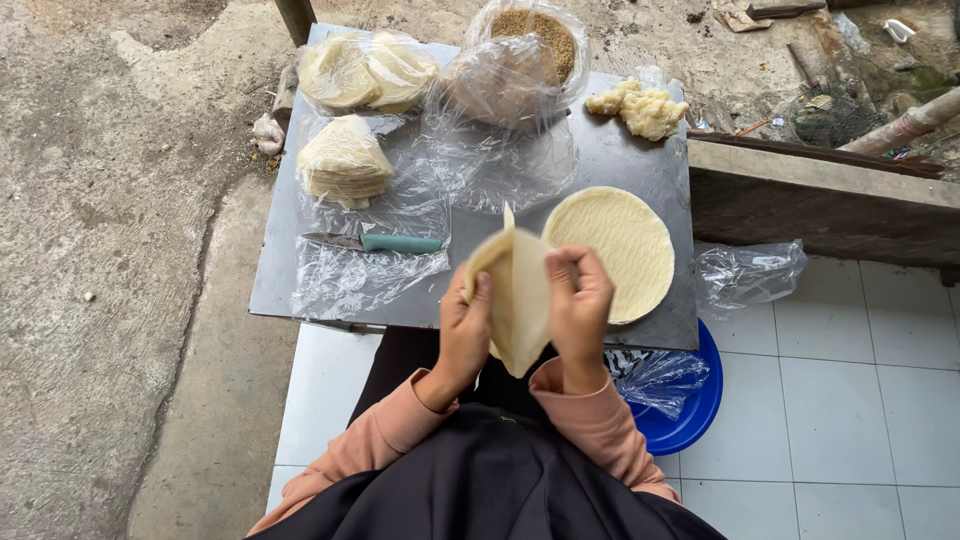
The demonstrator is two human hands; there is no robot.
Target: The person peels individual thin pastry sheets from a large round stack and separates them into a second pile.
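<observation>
Folded wrapper sheet (517,300): pinched between left hand (465,330) and right hand (580,305), both closed on it, point downward, held just before round wrapper stack (615,250) on metal table (620,150).

Just past your fingertips, the round wrapper stack (610,250) blocks the right side and the green-handled knife (375,242) lies off to the left. You've got a bare strip of metal table (480,225) between them, straight ahead.
</observation>
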